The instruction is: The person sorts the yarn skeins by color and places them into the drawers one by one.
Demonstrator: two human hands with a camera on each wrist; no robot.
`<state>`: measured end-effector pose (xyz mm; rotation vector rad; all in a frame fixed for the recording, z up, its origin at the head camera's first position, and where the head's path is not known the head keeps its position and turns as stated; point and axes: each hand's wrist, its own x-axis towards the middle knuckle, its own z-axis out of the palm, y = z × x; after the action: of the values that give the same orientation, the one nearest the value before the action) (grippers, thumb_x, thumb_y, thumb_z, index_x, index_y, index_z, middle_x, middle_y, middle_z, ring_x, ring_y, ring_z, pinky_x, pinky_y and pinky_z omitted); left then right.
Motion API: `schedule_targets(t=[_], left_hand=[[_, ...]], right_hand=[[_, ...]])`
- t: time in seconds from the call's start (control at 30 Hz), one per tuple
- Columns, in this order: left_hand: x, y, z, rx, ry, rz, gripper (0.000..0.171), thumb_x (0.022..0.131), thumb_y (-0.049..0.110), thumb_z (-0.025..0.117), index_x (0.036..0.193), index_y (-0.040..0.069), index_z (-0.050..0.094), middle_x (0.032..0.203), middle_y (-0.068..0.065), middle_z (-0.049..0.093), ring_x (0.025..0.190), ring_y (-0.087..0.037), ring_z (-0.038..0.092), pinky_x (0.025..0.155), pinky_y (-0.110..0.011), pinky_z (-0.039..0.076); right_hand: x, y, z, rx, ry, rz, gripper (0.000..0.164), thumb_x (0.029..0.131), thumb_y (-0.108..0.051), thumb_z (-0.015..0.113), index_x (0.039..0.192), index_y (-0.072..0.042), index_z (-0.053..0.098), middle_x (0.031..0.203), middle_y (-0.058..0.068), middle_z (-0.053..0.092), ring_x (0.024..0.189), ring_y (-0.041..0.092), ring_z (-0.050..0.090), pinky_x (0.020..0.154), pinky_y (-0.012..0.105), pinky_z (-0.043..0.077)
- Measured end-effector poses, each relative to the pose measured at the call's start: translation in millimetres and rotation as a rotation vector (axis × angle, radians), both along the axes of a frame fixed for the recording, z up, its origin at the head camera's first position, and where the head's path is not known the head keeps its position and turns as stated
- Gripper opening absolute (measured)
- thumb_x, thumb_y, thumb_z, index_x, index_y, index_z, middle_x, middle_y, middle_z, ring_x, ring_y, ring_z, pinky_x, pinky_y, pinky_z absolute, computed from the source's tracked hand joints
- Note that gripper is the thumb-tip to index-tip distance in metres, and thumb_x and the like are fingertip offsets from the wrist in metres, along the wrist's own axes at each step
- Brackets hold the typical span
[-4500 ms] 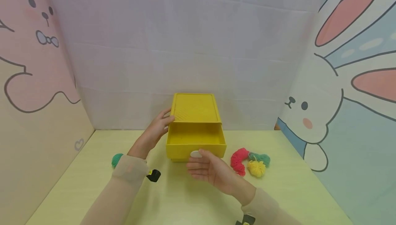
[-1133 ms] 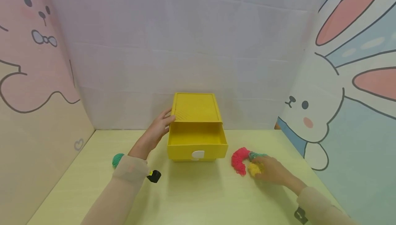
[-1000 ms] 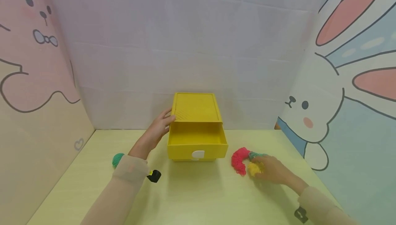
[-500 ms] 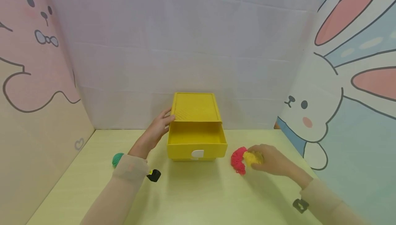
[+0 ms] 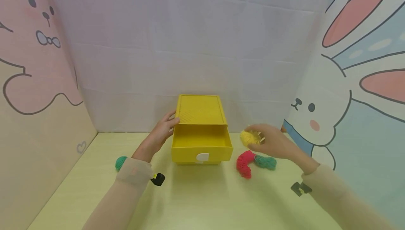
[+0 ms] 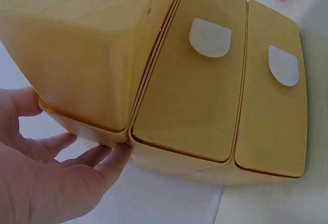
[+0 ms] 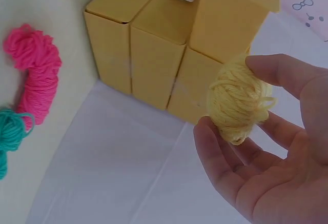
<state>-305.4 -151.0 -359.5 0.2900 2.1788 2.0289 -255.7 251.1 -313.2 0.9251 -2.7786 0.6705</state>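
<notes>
A ball of yellow yarn (image 5: 249, 138) is pinched between the thumb and fingers of my right hand (image 5: 275, 142), raised above the table to the right of a yellow drawer unit (image 5: 200, 108). The right wrist view shows the yarn ball (image 7: 238, 101) with the thumb on one side and fingertips on the other. My left hand (image 5: 158, 135) rests against the left side of the unit, its fingertips on the upper edge. In the left wrist view those fingers (image 6: 115, 165) touch the side near the front. The top drawer (image 5: 202, 152), with a white tab, is pulled out and empty.
A pink yarn skein (image 5: 244, 165) and a teal yarn skein (image 5: 265, 162) lie on the table right of the unit. A green yarn ball (image 5: 120, 163) sits beyond my left sleeve. Two lower drawers (image 6: 189, 80) are closed. White cloth and printed side panels enclose the table.
My right hand left the drawer front, took hold of the yellow yarn ball beside the skeins, and lifted it up and leftward. My left hand stayed on the unit.
</notes>
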Motion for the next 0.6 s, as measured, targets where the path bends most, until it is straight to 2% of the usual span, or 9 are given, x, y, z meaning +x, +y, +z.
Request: schedule_targets(t=[0.27,0.43,0.6], left_hand=[[-3.8,0.9,0.1,-0.010,-0.007,-0.003,0.070,0.114,0.036,0.048,0.173,0.023,0.011,0.178,-0.009,0.010,0.162,-0.036,0.019,0.131,-0.057,0.017],[-3.9,1.6,1.0,-0.011,-0.012,-0.002,0.070,0.114,0.036,0.048,0.173,0.023,0.012,0.178,-0.009,0.011,0.162,-0.036,0.019,0.131,-0.057,0.017],[-4.1,1.7,1.2,-0.011,-0.018,0.001,0.070,0.114,0.036,0.047,0.173,0.023,0.012,0.177,-0.011,0.013,0.162,-0.037,0.019,0.131,-0.057,0.017]], right_hand=[[-5.4,-33.1,24.6,-0.024,0.018,0.021,0.046,0.094,-0.018,0.081,0.137,-0.011,0.069,0.134,0.009,0.070,0.103,0.027,0.067,0.082,0.038,0.064],[-9.6,-56.6,31.1,-0.031,0.007,0.036,0.050,0.093,-0.022,0.082,0.141,-0.013,0.067,0.135,0.006,0.070,0.105,0.026,0.067,0.084,0.037,0.063],[-18.4,-78.6,31.4,-0.045,0.002,0.090,0.049,0.093,-0.022,0.083,0.139,-0.012,0.068,0.136,0.007,0.069,0.103,0.025,0.068,0.085,0.037,0.064]])
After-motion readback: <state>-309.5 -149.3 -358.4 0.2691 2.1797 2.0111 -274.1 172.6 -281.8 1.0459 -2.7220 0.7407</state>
